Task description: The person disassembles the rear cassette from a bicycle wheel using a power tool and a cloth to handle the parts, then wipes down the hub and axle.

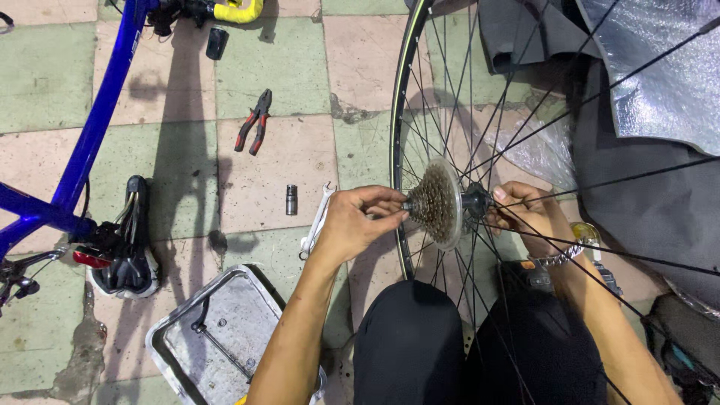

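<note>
A bicycle wheel [399,112] with black spokes stands upright between my knees. Its rusty cassette of sprockets [435,204] sits on the hub [474,201]. My left hand [358,221] pinches the axle end on the cassette side with its fingertips. My right hand [529,214], a metal watch on its wrist, reaches through the spokes and holds the hub on the other side.
A blue bicycle frame [90,127] lies upside down at left with its saddle [124,259] on the tiled floor. Red-handled pliers [255,120], a small socket [291,199], a wrench [319,217] and a metal tray [225,337] lie nearby. Silver and grey sheets [660,82] cover the right.
</note>
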